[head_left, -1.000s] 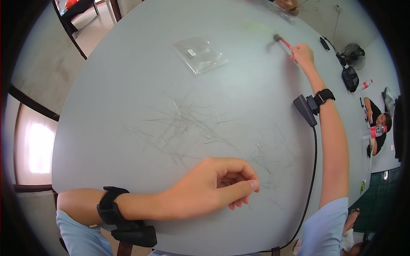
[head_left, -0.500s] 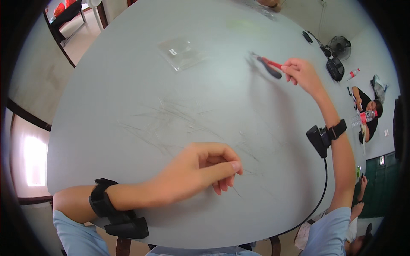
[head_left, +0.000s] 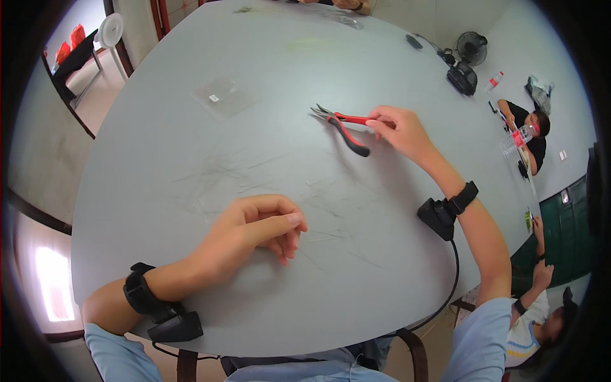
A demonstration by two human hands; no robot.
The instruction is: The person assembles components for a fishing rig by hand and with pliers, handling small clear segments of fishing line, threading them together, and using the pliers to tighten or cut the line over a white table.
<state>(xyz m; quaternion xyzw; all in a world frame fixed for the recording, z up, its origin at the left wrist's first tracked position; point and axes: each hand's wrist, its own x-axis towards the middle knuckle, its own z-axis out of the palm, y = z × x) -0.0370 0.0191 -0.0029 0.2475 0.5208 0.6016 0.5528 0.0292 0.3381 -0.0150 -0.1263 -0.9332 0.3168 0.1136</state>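
Observation:
My right hand (head_left: 401, 130) grips one red handle of a pair of pliers (head_left: 349, 135). The other handle, red with a black end, swings free, and the slim metal jaws stand apart, pointing left above the table. Nearer to me, my left hand (head_left: 251, 229) is held over the table with its fingers curled and the thumb pressed against the index finger. Whether anything thin is pinched there I cannot make out. Thin strands (head_left: 328, 235) lie scattered on the tabletop around and beyond my left hand.
A clear plastic bag (head_left: 219, 99) lies on the pale grey table (head_left: 146, 146) at the far left. Along the far right are a small black fan (head_left: 471, 48), a black case (head_left: 462, 79) and plastic bottles (head_left: 526, 134). Other people sit around the table. Black bands circle both my forearms.
The view has shifted. My right hand has brought the pliers closer to my left hand, and their handles now show wider apart. My left hand keeps its curled shape.

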